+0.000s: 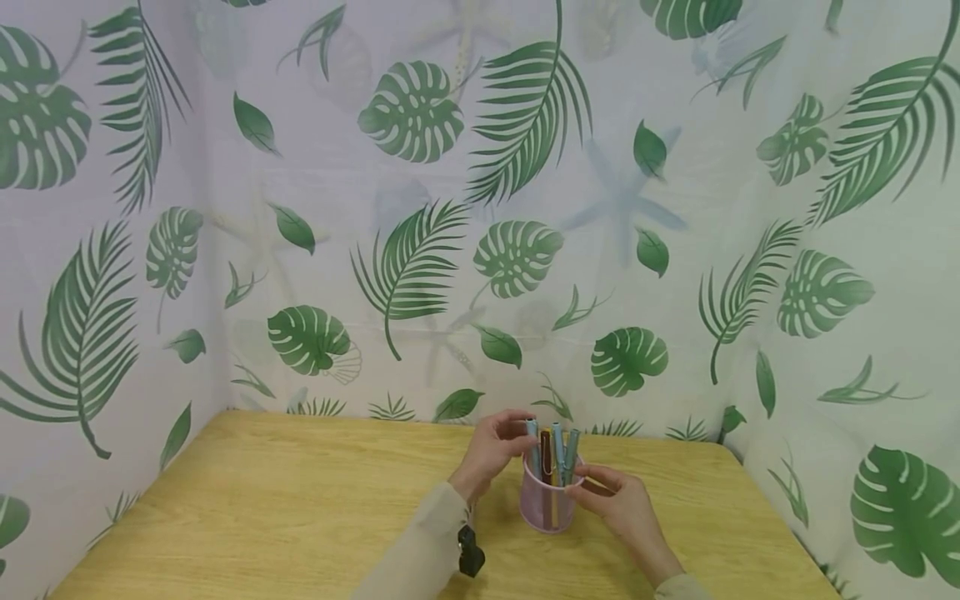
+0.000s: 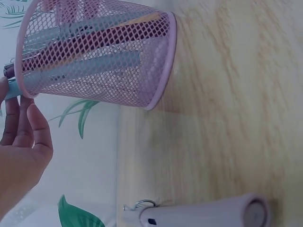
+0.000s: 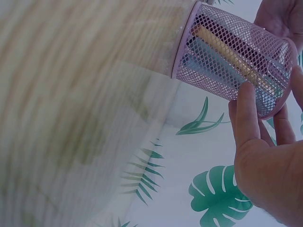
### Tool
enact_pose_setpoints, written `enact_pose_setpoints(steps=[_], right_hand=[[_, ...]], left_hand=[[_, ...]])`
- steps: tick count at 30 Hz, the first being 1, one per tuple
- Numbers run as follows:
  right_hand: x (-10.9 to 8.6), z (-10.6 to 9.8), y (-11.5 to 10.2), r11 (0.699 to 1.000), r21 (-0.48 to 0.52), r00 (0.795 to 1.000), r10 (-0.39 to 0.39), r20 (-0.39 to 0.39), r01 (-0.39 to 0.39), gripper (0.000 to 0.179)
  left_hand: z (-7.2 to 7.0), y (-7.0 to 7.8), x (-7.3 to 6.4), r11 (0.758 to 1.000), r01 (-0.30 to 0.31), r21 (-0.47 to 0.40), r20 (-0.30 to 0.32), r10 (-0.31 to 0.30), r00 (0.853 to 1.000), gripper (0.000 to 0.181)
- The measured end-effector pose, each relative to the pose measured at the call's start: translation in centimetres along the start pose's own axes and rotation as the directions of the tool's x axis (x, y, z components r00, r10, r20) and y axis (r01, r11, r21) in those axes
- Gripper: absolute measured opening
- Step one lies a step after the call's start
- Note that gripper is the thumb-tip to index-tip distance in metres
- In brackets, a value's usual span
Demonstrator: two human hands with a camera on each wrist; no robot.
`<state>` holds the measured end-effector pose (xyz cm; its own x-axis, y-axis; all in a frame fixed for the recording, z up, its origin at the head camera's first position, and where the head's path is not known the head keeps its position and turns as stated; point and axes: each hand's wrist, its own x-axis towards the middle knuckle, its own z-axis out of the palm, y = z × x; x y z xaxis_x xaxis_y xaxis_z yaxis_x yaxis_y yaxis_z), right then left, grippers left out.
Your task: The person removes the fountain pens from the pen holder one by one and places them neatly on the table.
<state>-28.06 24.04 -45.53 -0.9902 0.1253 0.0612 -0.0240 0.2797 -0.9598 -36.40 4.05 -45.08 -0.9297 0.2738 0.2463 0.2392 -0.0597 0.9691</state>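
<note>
A pink mesh pen holder (image 1: 536,505) stands upright on the wooden table, with several pens inside. My left hand (image 1: 491,454) reaches over its left side and pinches the top of a light blue pen (image 2: 14,90) between thumb and fingers. On the other side, my right hand (image 1: 621,504) grips the holder's rim, thumb in front and fingers along the mesh in the right wrist view. Between the hands stand a dark brown pen (image 1: 546,450) with a metal clip, another light blue pen (image 1: 558,440) and a grey-green pen (image 1: 573,450).
The wooden table (image 1: 300,500) ends at a curtain (image 1: 420,367) printed with green leaves, which also hangs at both sides. A small black object (image 1: 470,552) dangles by my left wrist. A pale tube (image 2: 203,213) with a metal ring shows low in the left wrist view.
</note>
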Motion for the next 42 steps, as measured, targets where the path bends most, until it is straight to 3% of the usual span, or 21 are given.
enact_pose_setpoints(steps=[10, 15, 26, 42], right_hand=[[0.0, 0.1, 0.1, 1.000, 0.028, 1.000, -0.004, 0.003, 0.004, 0.038], [0.1, 0.0, 0.0, 1.000, 0.029, 1.000, -0.006, 0.004, 0.006, 0.041], [-0.1, 0.0, -0.1, 1.000, 0.005, 1.000, 0.004, 0.012, -0.004, 0.043], [-0.2, 0.0, 0.2, 1.000, -0.003, 1.000, 0.000, 0.020, 0.000, 0.043]], left_hand=[[-0.2, 0.6, 0.2, 0.997, -0.036, -0.071, -0.029, 0.034, 0.999, 0.034], [-0.3, 1.1, 0.4, 0.986, -0.068, -0.149, -0.038, 0.063, 0.997, 0.033], [-0.5, 2.0, 0.4, 0.968, -0.084, -0.235, -0.057, 0.072, 0.996, 0.036], [-1.7, 4.0, -0.1, 0.944, -0.213, -0.253, -0.176, 0.172, 0.969, 0.036]])
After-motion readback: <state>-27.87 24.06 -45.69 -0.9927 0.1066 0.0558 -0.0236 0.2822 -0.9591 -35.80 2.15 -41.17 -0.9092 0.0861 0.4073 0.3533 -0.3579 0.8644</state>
